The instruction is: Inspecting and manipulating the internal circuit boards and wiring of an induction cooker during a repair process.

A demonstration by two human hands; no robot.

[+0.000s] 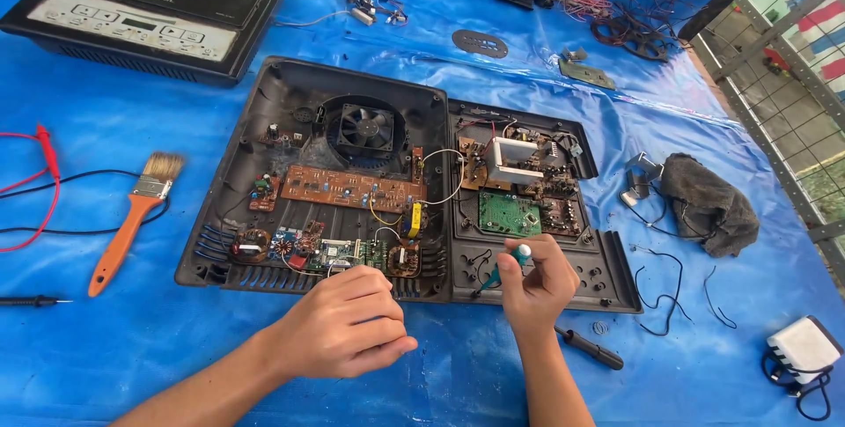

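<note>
An opened black appliance casing [220,216] lies flat on the blue sheet, showing a fan [365,126], a brown circuit board [352,187] and a green circuit board [509,213]. My right hand [539,279] grips a teal-handled screwdriver [510,261] with its tip down on the right half of the casing, near its front edge. My left hand [345,323] rests with curled fingers on the casing's front edge, below the small boards; I cannot tell whether it holds anything.
A second, closed induction cooker [158,4] stands at the back left. An orange-handled paintbrush [132,220] and red and black probe leads [35,189] lie left. A dark cloth [709,202], loose wires, a black screwdriver [590,349] and a white adapter [803,348] lie right.
</note>
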